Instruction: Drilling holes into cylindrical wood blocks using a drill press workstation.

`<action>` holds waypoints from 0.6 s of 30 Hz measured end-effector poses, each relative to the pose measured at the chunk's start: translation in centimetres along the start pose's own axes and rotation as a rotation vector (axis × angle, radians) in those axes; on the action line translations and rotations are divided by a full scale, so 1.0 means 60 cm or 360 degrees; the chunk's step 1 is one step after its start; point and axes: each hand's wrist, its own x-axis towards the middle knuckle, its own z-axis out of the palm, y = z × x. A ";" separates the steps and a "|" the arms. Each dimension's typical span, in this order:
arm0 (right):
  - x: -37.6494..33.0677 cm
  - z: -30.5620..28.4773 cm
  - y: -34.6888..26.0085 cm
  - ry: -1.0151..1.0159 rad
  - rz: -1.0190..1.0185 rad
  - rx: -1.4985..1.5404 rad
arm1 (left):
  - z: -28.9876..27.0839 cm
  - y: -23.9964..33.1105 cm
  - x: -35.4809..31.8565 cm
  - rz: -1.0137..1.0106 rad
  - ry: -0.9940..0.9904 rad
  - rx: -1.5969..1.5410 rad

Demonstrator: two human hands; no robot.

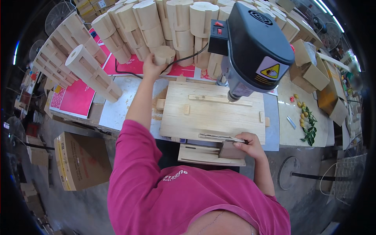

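My left hand [152, 68] reaches to the back of the bench, its fingers closed around the side of a short, pale wooden block [165, 56] with a rounded shape. Near the front edge, my right hand [251, 145] grips a flat grey-brown block [232, 150], thumb on top. A thin strip [219, 137] lies along the edge by those fingers. Between the hands is a wide wooden board [213, 115] with narrow battens fixed on it. Over the board's far side hangs the chuck of a black drill press [254, 47]; what it holds at its tip is unclear.
Grooved wooden cylinders [147, 23] stand stacked along the back, with more [94, 72] at left on pink sheets [80, 100]. A black cable [188, 57] crosses behind the board. Fruit with leaves [307, 117] and open cartons [307, 66] are at right. A wooden tray [203, 154] sits below the board.
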 end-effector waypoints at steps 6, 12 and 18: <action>-0.023 0.007 -0.014 -0.0132 -0.0007 0.0028 | -0.139 0.050 -0.115 0.0108 0.0362 -0.0556; -0.036 0.007 -0.081 -0.0141 -0.0279 -0.0103 | -0.264 0.118 -0.169 0.0410 0.0581 -0.0396; -0.055 -0.010 -0.116 0.0025 -0.0510 -0.0136 | -0.283 0.193 -0.163 0.0826 0.1204 -0.0461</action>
